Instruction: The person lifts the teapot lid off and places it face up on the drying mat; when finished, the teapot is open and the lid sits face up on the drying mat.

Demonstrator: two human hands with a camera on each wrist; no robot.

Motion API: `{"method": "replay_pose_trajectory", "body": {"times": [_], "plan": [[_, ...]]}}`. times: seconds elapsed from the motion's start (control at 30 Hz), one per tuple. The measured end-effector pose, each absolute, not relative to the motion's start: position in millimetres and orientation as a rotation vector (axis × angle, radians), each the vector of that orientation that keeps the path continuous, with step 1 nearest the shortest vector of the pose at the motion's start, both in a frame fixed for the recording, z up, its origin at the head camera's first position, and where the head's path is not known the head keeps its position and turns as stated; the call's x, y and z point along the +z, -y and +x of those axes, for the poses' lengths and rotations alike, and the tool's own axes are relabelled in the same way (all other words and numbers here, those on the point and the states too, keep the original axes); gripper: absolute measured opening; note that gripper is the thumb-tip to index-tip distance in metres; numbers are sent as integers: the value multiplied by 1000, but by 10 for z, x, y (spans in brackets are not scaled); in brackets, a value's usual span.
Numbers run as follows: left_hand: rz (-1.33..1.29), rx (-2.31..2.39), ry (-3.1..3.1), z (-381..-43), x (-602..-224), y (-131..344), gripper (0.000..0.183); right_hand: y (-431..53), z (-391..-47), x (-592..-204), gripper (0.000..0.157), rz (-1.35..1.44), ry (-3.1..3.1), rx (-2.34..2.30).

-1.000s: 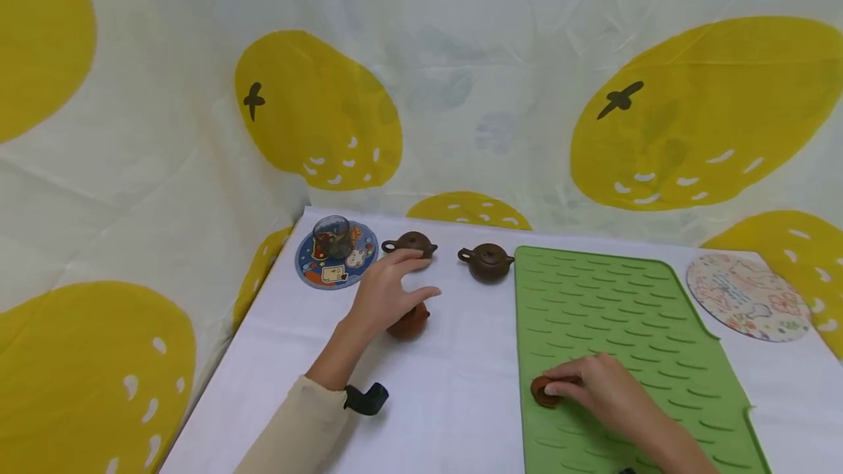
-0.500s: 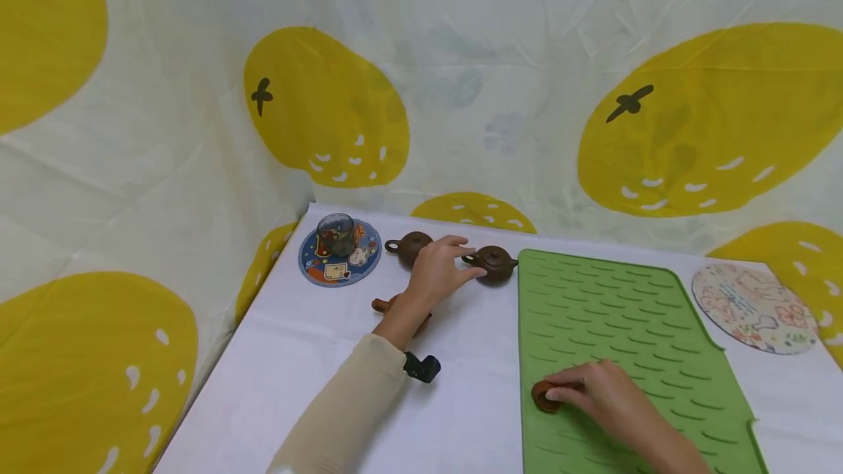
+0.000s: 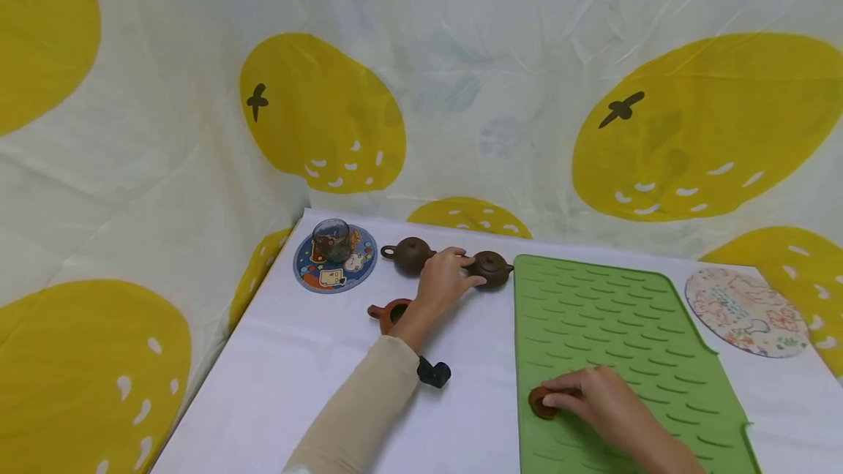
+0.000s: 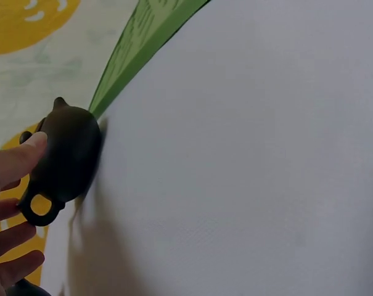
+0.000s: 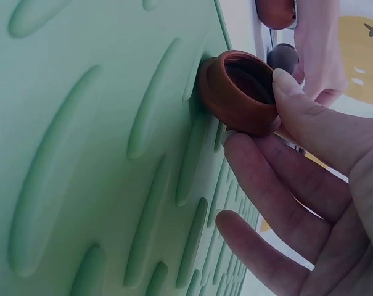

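My right hand [image 3: 602,404] pinches a reddish-brown teapot lid [image 5: 238,92] between thumb and fingers, its hollow underside showing, low over the green mat [image 3: 593,328]. My left hand [image 3: 444,280] reaches to the handle side of a dark brown teapot [image 3: 490,269], which wears its lid. In the left wrist view the thumb overlaps this teapot [image 4: 69,154] near its knob, while the other fingers spread loosely by its loop handle. Under the left wrist stands a reddish-brown teapot [image 3: 387,315] with its dark mouth uncovered, partly hidden by the forearm.
Another dark brown teapot [image 3: 410,256] with a lid stands left of the left hand. Back left, a glass cup [image 3: 331,240] sits on a round blue patterned mat [image 3: 312,280]. A round floral mat [image 3: 747,313] lies right of the green mat. Fruit-print cloth [image 3: 487,93] hangs behind.
My left hand has moved right, from over the reddish-brown teapot to the right-hand dark teapot. My right hand keeps hold of the lid in nearly the same place.
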State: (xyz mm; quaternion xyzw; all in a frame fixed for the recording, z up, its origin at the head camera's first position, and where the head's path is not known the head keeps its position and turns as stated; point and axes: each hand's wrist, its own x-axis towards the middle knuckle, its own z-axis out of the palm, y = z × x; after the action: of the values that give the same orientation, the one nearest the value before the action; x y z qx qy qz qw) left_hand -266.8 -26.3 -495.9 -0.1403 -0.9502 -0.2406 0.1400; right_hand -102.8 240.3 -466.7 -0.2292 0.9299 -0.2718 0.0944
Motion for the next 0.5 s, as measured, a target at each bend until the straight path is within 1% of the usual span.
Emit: {"method": "replay_pose_trajectory", "body": {"times": [0.27, 0.5], "plan": [[-401, -677, 2777, -2659, -4991, 258, 45, -2388, -1030, -4683, 20, -703, -2768, -807], [-406, -671, 2800, -2670, -4970, 253, 42, -2392, -1033, -4660, 22, -671, -2742, -796]]}}
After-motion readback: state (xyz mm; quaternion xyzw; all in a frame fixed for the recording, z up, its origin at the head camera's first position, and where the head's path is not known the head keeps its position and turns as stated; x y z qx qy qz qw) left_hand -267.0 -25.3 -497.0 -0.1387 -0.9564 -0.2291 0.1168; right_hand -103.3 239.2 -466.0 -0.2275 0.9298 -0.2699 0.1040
